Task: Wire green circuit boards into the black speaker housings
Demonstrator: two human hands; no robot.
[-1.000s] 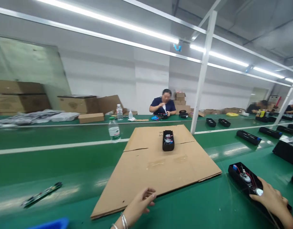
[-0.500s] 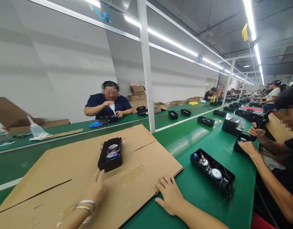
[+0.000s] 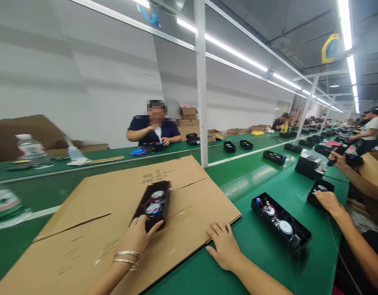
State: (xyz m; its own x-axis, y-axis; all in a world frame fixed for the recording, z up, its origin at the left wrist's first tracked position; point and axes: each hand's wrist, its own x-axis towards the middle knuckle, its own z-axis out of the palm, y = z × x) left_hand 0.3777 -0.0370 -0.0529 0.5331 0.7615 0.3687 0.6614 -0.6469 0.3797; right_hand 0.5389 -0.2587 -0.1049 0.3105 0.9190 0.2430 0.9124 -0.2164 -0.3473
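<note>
A long, open-topped black casing (image 3: 149, 200), slightly blurred, shows two round silvery speaker backs (image 3: 153, 209), red wires and a bit of blue near its closer end. It sits at an angle over a flat cardboard sheet (image 3: 127, 241); whether its base touches is unclear. The sheet, matt brown, bears a dark slit, glossy tape and handwriting, and lies across a smooth, shiny green bench (image 3: 238, 233).

The left hand (image 3: 146, 229), two silvery bangles at its wrist, closes on the casing's near end, thumb at the right corner and fingers at the left. The right hand (image 3: 222, 246) rests palm down, loosely spread and holding nothing, its fingertips on the sheet's near edge.

To the right lies a second black casing (image 3: 281, 221), similarly fitted, near a co-worker's hand (image 3: 329, 200). Across the bench, a person in a dark shirt (image 3: 136, 127) holds a white bottle (image 3: 158, 133).
</note>
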